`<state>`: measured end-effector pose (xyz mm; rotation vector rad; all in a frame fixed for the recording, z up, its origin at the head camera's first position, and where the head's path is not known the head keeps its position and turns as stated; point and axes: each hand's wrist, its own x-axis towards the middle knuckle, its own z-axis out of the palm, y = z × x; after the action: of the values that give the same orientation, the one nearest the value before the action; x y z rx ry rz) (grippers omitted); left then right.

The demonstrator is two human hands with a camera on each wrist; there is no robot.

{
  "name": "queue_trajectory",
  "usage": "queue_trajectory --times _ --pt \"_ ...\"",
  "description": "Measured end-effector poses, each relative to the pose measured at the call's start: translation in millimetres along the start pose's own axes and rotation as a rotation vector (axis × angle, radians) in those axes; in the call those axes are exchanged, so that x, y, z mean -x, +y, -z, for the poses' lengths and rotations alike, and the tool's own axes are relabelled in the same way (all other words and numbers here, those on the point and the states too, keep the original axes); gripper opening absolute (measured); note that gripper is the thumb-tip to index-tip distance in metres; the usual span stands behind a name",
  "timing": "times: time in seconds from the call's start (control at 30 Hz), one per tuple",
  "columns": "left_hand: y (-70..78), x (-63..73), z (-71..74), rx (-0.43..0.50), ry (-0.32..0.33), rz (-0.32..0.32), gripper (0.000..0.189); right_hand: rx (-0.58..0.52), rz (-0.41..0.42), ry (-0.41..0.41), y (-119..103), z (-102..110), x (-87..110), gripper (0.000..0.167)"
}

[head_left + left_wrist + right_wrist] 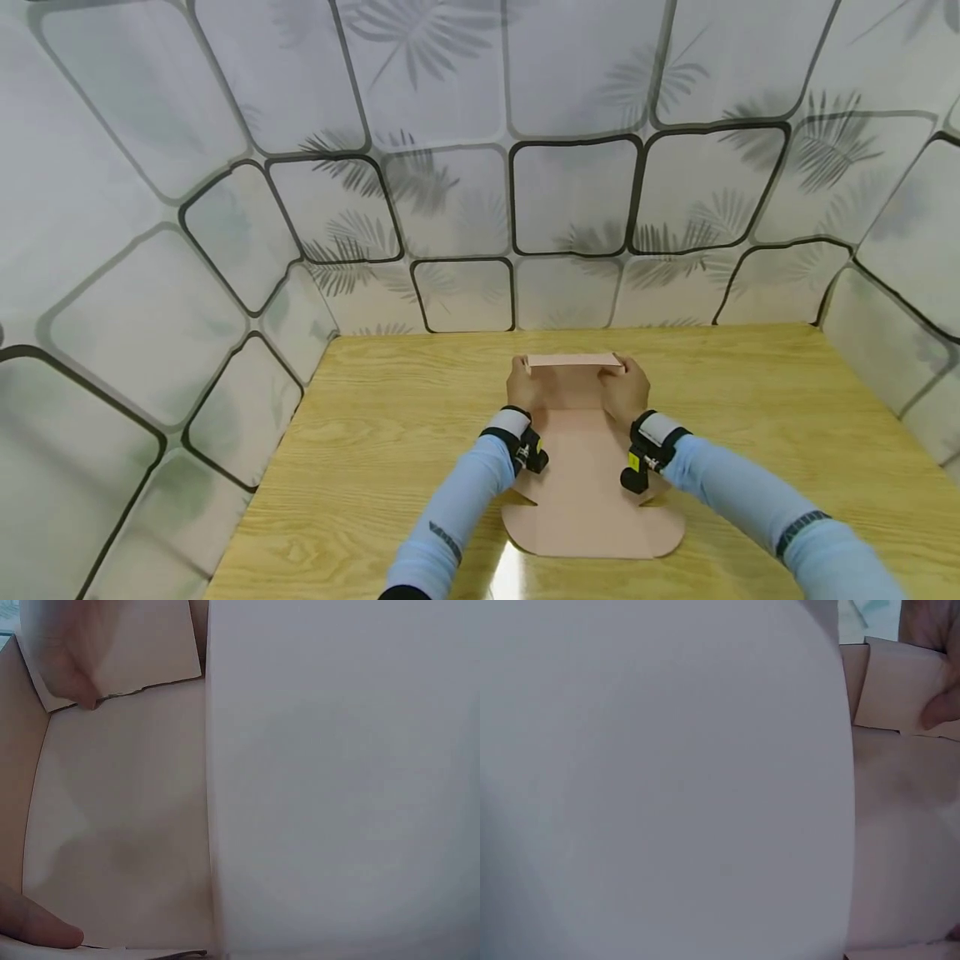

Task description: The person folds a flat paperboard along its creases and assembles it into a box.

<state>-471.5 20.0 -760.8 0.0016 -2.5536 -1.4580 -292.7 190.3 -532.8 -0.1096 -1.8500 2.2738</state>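
Left hand (pixel 522 386) and right hand (pixel 626 393) grip long pinkish cardboard (pixel 579 475) toward the wooden worktop's (pixel 397 408) far edge. Folding seems underway, next needing even pressure.

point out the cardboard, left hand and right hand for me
cardboard (pixel 577 467): head view, on its flat middle panel between the wrists
left hand (pixel 522 387): head view, on the back of the hand
right hand (pixel 626 393): head view, on the back of the hand

Wood-grain table (pixel 360 467), yellowish, glossy; partly folded cardboard box (pixel 577 475) directly on it
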Motion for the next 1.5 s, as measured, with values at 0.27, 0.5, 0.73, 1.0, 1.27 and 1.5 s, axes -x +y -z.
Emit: queue_trajectory --times 0.27,0.5,0.73,1.0,1.27,1.5 --pt "101.0 63.3 75.4 0.046 -0.049 0.013 0.047 0.679 0.056 0.243 -27 -22 22.1 0.039" --pt "34.2 22.8 23.4 0.038 -0.031 0.074 0.051 0.733 0.123 0.281 -23 -24 19.8 0.036" --pt "20.3 11.5 15.5 0.03 -0.048 0.082 0.056 0.75 0.109 0.186 -23 -18 18.4 0.043" --pt "63.6 41.6 41.9 0.016 0.002 0.021 0.044 0.742 0.154 0.209 -22 -15 21.2 0.04" --pt "71.5 47.7 48.4 0.01 -0.002 -0.005 0.047 0.712 0.189 0.224 -18 -16 22.5 0.037" --pt "15.1 14.3 9.5 0.003 -0.023 0.037 0.052 0.727 0.196 0.207 -19 -17 26.3 0.034"
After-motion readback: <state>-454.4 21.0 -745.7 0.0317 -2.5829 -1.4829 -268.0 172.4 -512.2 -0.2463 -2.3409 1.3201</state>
